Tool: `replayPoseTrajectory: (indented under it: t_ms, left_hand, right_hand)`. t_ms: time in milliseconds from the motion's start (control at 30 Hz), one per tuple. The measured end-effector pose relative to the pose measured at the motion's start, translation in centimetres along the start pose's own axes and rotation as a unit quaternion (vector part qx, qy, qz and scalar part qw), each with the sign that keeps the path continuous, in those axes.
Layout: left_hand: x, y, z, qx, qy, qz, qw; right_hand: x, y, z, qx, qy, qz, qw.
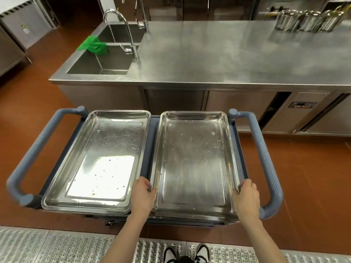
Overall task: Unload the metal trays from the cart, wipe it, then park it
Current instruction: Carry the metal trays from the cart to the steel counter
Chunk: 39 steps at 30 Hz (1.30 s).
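Observation:
Two shallow metal trays lie side by side on a blue cart with grey-blue handles at both ends. The left tray carries water drops and nobody touches it. My left hand grips the left rim of the right tray, near its front corner. My right hand grips the same tray's right rim. A second rim shows under the right tray's front edge, so it seems to sit on a stack.
A long steel counter stands just behind the cart, with a double sink and faucet at its left end. A green cloth hangs over the sink divider. Steel canisters stand at the counter's far right. Red floor surrounds the cart; metal grating lies underfoot.

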State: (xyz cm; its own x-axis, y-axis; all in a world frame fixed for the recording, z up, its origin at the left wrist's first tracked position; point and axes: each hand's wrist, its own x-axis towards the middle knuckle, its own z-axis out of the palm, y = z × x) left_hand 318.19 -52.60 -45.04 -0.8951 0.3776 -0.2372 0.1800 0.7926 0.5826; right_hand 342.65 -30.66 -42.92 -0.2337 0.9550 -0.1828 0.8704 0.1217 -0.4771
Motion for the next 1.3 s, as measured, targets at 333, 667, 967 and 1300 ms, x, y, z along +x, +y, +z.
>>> replayPoseTrajectory:
  t_ms: [333,667,967,1300]
  left_hand:
    - [0.0,1.8,-0.9,0.073,-0.062,-0.027,0.995]
    - [-3.0,4.6,-1.5,-0.094,0.070,-0.067,0.991]
    - [-5.5,7.0,-3.7,-0.151,0.093,-0.038,0.983]
    - [-5.9,9.4,-4.8,-0.226,0.070,0.034,0.971]
  right_hand:
    - [0.5,-0.3,-0.2,0.030,-0.035,0.044,0.998]
    - [-0.2,-1.0,-3.0,0.120,0.000,0.043,0.992]
    - [-1.2,-0.7,-5.3,0.230,0.048,0.031,0.972]
    - [-3.4,0.3,-8.8,0.237,0.095,0.045,0.966]
